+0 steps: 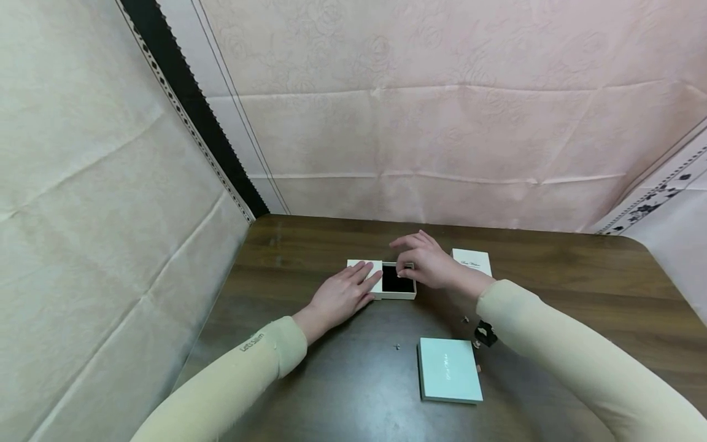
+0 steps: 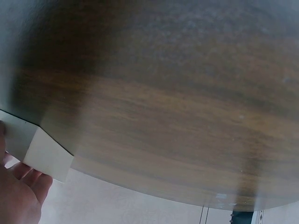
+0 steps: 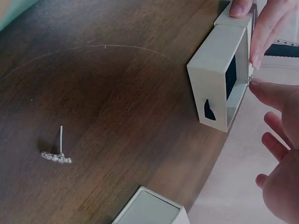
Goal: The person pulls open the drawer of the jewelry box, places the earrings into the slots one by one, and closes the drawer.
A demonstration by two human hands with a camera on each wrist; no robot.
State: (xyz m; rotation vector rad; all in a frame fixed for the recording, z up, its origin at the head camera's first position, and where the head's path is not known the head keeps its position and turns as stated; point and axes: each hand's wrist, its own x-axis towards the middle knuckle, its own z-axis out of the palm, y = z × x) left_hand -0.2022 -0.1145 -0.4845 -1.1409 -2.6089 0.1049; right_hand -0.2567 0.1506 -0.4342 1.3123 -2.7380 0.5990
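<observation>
A white drawer box [image 1: 399, 295] lies partly slid open at the table's far side, its dark lining showing. My left hand [image 1: 343, 294] holds its outer sleeve, fingers over the top and thumb at the near side. In the left wrist view, fingertips [image 2: 42, 184] lie along the white sleeve [image 2: 49, 156]. Over the drawer, my right hand [image 1: 428, 262] pinches a small silvery earring [image 3: 251, 80] between thumb and index finger. The other fingers stand apart from it. A similar stud earring [image 3: 57, 157] lies on the table, its post pointing up.
A mint-green box [image 1: 450, 370] lies nearer the front. Close by its right side, under the right sleeve, is a black object [image 1: 485, 333]. Another white box with script [image 1: 472, 261] sits behind the right wrist. A tiny shiny piece [image 1: 397, 347] lies left of the mint box.
</observation>
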